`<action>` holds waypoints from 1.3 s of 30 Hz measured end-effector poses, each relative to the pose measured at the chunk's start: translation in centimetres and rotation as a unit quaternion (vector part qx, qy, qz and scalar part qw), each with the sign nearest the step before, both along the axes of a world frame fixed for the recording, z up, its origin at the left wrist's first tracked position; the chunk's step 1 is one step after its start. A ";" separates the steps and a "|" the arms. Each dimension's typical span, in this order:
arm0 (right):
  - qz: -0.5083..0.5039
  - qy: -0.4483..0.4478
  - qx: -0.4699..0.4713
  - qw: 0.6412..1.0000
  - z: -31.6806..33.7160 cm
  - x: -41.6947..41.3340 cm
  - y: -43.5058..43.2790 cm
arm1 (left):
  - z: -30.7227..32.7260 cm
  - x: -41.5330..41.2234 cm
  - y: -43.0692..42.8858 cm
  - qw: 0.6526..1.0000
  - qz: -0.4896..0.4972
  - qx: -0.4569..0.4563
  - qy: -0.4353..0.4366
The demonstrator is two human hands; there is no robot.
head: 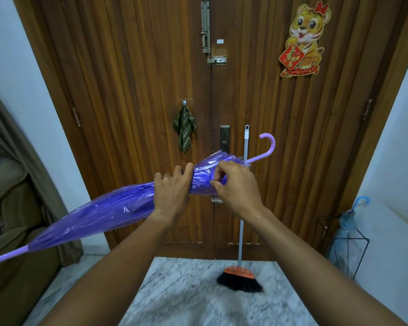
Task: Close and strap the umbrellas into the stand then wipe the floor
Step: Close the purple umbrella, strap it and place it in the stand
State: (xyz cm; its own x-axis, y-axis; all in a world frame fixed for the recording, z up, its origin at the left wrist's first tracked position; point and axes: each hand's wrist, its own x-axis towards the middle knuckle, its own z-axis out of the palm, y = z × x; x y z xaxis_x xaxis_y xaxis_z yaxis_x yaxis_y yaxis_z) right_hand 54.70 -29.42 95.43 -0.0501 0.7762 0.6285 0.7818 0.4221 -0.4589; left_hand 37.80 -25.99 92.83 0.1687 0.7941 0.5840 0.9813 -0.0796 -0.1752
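A closed purple umbrella (99, 212) lies nearly level in front of me, its tip low at the left and its hooked handle (267, 147) up at the right. My left hand (172, 191) wraps around the folded canopy near its middle. My right hand (236, 184) pinches the canopy folds just below the handle; whether it holds the strap is hidden by the fingers. A black wire umbrella stand (360, 252) stands at the right wall with a closed blue umbrella (349, 220) in it. A green striped cloth (184, 130) hangs from a hook on the door.
A wooden double door (127, 90) fills the view ahead. A broom (242, 276) with an orange head leans against it on the marble floor (186, 290). A brown sofa (10, 220) and a curtain are at the left.
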 end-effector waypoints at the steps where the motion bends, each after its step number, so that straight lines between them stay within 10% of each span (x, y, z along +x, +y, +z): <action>1: 0.000 0.006 0.010 1.000 0.0 0.0 0.0 | 0.3 0.1 0.0 1.000 0.005 -0.004 -0.006; 12: -0.030 0.185 0.118 0.975 0.4 0.3 0.4 | 0.4 -0.5 -0.2 0.998 -0.006 -0.012 -0.059; 20: -0.046 0.085 -0.018 0.995 1.3 0.4 1.3 | 0.2 -0.2 -0.6 0.998 -0.006 -0.014 -0.060; 33: -0.038 0.151 0.048 0.987 0.9 -0.6 -0.2 | 0.5 -0.3 -0.5 0.995 0.040 -0.043 -0.083; 39: 0.079 0.272 -0.149 0.947 -0.2 -1.4 -1.0 | 1.4 -0.1 0.0 0.977 0.054 -0.073 -0.193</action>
